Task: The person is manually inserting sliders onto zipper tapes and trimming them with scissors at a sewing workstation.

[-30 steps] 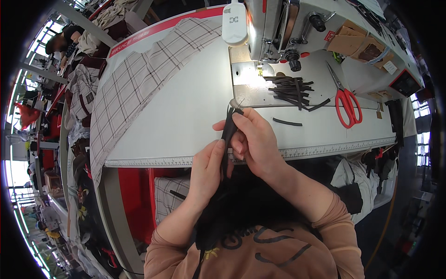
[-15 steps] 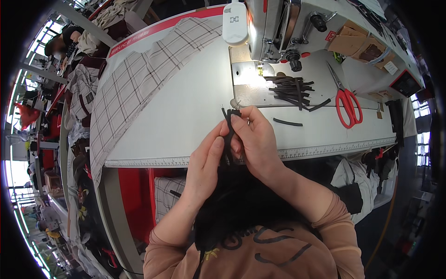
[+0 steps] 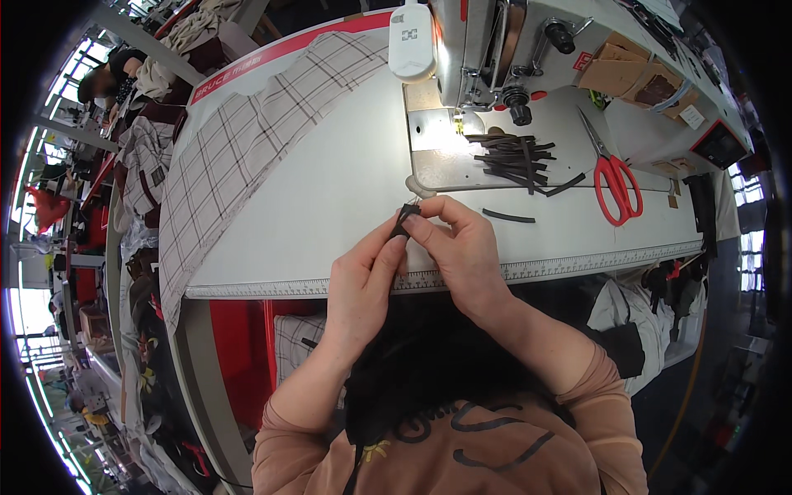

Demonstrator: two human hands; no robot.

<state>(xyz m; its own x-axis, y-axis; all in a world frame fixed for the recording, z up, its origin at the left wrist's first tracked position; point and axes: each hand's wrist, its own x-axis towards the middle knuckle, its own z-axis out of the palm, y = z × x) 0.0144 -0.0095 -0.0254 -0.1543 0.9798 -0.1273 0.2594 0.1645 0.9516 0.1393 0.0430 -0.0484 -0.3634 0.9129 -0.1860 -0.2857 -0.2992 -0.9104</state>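
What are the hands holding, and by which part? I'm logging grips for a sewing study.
Both hands, left hand and right hand, pinch a small dark fabric strip at its upper end between the fingertips.

1. The bench (image 3: 330, 198) carries everything; the sewing machine (image 3: 487, 41) stands at its far edge.
2. A checked cloth (image 3: 239, 157) lies on the left part of the bench and hangs over its left side.
3. A pile of strips (image 3: 511, 157) lies just in front of the machine; one loose strip (image 3: 509, 216) lies nearer the front edge.
4. Scissors (image 3: 615, 177) lie right of the pile.
5. The left hand (image 3: 363, 280) and right hand (image 3: 462, 247) meet over the front edge, pinching a small strip (image 3: 404, 219) between them.
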